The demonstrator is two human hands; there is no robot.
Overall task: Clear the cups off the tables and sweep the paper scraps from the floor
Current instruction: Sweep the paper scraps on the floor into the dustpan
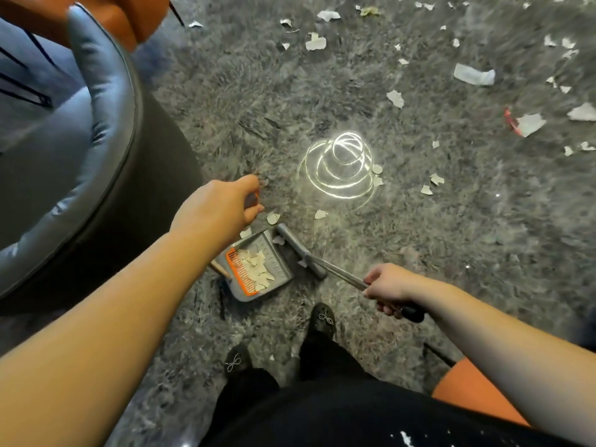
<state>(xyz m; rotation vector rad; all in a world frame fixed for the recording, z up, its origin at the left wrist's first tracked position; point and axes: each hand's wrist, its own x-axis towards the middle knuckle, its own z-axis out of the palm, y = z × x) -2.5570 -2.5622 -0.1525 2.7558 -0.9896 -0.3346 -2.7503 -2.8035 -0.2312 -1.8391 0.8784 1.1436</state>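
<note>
Sweeping scraps [258, 269] into the dustpan [274, 279].
Left hand [222, 211] grips the dustpan handle; right hand [388, 287] grasps the broom [300, 250], its head touching the pan's lip.

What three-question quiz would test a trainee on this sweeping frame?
1. True or false: the dustpan already holds paper scraps.
2. Which hand grips the broom handle? A) left hand B) right hand C) neither
3. Fill in: the comb inside the dustpan is coloured ____.

Key: 1 true. 2 B. 3 orange; the comb lines the pan's left side, while the left hand grips the upright dustpan handle. Loose scraps remain on the floor.
</note>
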